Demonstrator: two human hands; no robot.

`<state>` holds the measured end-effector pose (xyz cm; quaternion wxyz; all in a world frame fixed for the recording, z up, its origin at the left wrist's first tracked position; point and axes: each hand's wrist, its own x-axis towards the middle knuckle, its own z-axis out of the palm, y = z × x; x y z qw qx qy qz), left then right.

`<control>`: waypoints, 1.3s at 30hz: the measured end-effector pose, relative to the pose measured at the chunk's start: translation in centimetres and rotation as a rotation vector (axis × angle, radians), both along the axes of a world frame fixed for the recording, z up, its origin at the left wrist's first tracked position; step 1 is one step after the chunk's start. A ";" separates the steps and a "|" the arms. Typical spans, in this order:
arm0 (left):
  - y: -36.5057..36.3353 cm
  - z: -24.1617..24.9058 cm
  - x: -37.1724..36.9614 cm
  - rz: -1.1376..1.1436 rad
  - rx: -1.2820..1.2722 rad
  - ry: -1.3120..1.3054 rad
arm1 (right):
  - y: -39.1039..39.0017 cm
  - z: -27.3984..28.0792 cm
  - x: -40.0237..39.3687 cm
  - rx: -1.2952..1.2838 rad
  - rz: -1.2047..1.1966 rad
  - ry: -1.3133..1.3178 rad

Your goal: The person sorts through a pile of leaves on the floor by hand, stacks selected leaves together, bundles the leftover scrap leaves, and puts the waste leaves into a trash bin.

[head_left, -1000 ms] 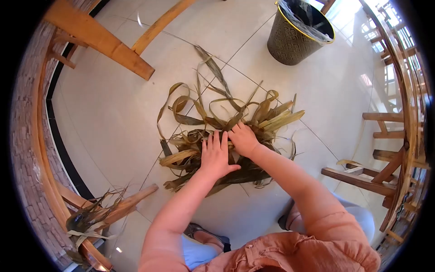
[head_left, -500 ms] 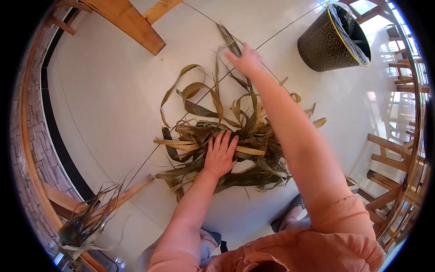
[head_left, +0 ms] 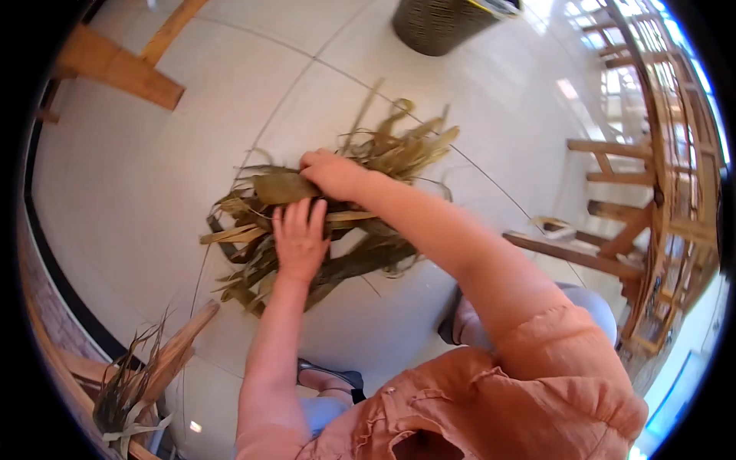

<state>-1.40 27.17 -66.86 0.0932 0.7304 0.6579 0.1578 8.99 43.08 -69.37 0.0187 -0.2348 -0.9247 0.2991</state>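
A loose heap of long, dry brown-green leaves [head_left: 368, 258] lies on the tiled floor in front of me. My left hand [head_left: 299, 241] rests flat on the heap's near side, fingers stretched out and slightly apart. Just beyond it, my right hand [head_left: 334, 176] is closed on some of the leaves at the far edge of the heap, its fingertips partly hidden. A broad folded leaf [head_left: 284, 188] sticks out to the left of that hand. More leaf ends [head_left: 418, 149] fan out to the right, behind my right forearm.
A dark patterned bin [head_left: 437, 27] stands at the top. Wooden furniture legs reach in at upper left [head_left: 126, 65] and right [head_left: 621, 176]. A wooden leg [head_left: 180, 345] and another bunch of dry leaves [head_left: 126, 383] are at lower left.
My right hand has come back from the far leaf tips to the heap, and the long leaves are folded in toward it. My left hand stays on the heap. The view has shifted.
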 end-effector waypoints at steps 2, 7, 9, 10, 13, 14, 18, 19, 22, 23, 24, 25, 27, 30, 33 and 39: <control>0.2 1.1 0.1 0.030 0.063 0.028 | -1.8 0.0 0.8 0.015 -0.036 -0.017; 1.4 1.9 -0.3 -0.001 -0.159 0.183 | -3.4 -0.4 2.2 0.085 0.044 -0.067; 1.9 0.7 -0.6 -0.038 -0.176 0.209 | -3.4 1.2 3.4 -0.249 -0.085 -0.095; 1.8 -0.2 -0.9 -0.073 -0.169 0.229 | -3.6 3.3 4.0 -0.404 -0.196 -0.080; 0.9 -0.6 0.1 -0.071 -0.057 0.235 | -5.8 5.4 5.8 -0.438 -0.113 -0.198; 0.3 -1.0 0.5 -0.068 -0.014 0.257 | -7.9 4.7 6.9 -0.154 -0.011 -0.149; -2.1 -0.3 2.0 -0.159 -0.044 0.251 | -12.5 5.2 10.3 0.401 0.215 -0.365; -2.3 0.0 1.8 -0.207 -0.141 0.298 | -12.7 4.8 10.6 0.499 0.262 -0.416; -2.9 3.2 1.9 -0.163 -0.362 0.079 | -11.9 3.0 10.7 0.402 0.214 -0.270; -3.4 3.2 2.1 -0.146 -0.345 0.045 | -10.7 2.6 10.9 0.364 0.148 -0.089; -3.8 3.6 2.5 -0.138 -0.367 0.070 | -9.7 2.5 10.8 0.324 0.123 -0.098; -4.0 3.9 3.0 -0.128 -0.389 0.095 | -8.9 2.4 10.5 0.285 0.099 -0.105; -4.2 3.1 3.6 -0.083 -0.375 0.183 | -7.7 1.3 9.7 0.236 0.064 -0.085; -2.1 3.1 3.5 -0.056 -0.491 0.231 | -6.9 2.0 9.2 0.350 0.140 -0.155; -0.4 2.9 2.9 -0.039 -0.480 0.276 | -5.5 5.0 9.6 0.364 0.096 -0.272; -0.4 1.0 2.4 -0.076 -0.162 0.323 | -6.6 2.6 11.1 0.159 -0.140 -0.264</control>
